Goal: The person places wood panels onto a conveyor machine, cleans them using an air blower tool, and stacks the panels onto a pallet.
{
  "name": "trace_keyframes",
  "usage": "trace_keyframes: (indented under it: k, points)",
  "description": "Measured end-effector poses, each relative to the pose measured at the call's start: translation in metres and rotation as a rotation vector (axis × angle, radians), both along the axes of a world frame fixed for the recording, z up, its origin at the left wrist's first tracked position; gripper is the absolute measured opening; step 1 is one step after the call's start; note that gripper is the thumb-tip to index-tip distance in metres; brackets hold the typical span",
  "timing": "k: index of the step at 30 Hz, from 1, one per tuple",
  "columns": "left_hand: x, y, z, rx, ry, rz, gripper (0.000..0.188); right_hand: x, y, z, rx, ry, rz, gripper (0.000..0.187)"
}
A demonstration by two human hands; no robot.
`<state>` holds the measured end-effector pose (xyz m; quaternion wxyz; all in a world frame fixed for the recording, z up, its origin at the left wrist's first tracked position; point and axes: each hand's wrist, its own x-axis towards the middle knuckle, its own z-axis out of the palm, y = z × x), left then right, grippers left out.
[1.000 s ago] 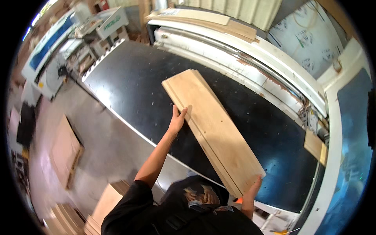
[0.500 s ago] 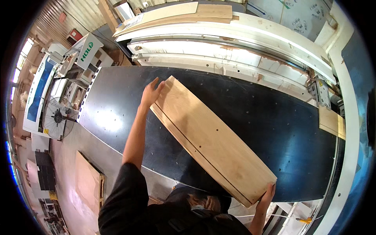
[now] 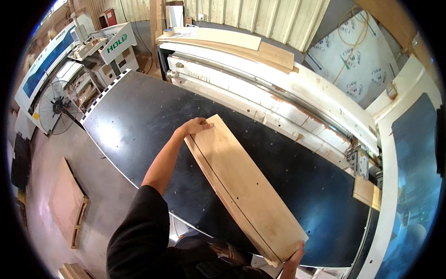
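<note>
A long pale wooden board (image 3: 248, 183) lies diagonally over the black tabletop (image 3: 144, 107), from the middle toward the near edge. A thin dark groove runs along its left side, and a few small dark holes show in its face. Further wood layers show beneath its left edge, so it seems to be on top of others. My left hand (image 3: 197, 125) is closed over the far end, thumb on the face. At the near right corner my right hand (image 3: 296, 253) grips the end; most of its fingers are hidden under the wood.
Behind the table runs a white machine beam (image 3: 316, 88) with loose wood strips (image 3: 232, 42) on it. A smaller wood piece (image 3: 367, 191) rests at the right edge. To the left stand a black fan (image 3: 59, 106) and, on the floor, a pallet with a panel (image 3: 69, 200).
The view has shifted and turned. My left hand's fingers, outstretched beside the far end before, are now curled over it. My right hand remains at the near corner.
</note>
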<state>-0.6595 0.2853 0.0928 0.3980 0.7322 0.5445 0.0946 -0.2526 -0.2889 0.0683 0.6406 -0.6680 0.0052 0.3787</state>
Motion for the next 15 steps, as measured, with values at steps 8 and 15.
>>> trace_keyframes:
  k: [8, 15]
  points:
    - [0.0, -0.008, 0.002, -0.085, 0.002, 0.012, 0.109, 0.015, -0.015, -0.038, -0.051, -0.211, 0.031, 0.056]
    - [0.0, -0.002, -0.001, -0.084, -0.057, 0.01, 0.116, 0.024, -0.02, -0.06, 0.039, -0.284, 0.041, 0.057]
